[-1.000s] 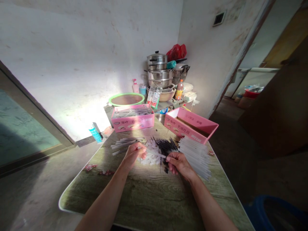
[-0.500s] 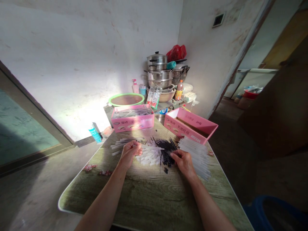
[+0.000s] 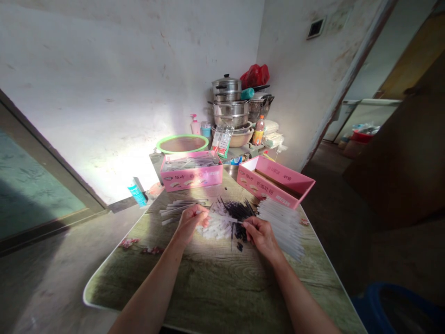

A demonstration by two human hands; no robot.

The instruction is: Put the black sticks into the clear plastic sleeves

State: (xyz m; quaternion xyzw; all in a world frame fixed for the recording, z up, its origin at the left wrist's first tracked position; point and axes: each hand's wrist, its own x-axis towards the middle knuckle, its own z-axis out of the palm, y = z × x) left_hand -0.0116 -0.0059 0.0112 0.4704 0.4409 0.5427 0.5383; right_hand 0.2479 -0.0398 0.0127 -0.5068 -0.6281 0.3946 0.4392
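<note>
My left hand pinches a thin whitish plastic tube that points right and slightly down. At the tube's right end, my right hand is closed on a small dark piece, mostly hidden by the fingers; whether it sits inside the tube I cannot tell. Beneath the tube lie a heap of short white pieces and a pile of thin black pieces. Right of these, long translucent tubes are laid side by side. Several greyish tubes rest beyond my left hand.
On the wood-patterned table, a pink box full of tubes stands at the back left, and another pink box at the back right. Behind are stacked steel pots, a green-rimmed basin and a bottle.
My right hand has moved slightly left and up, to the tube's end. The tube in my left hand now tilts down to the right and meets the right fingers.
</note>
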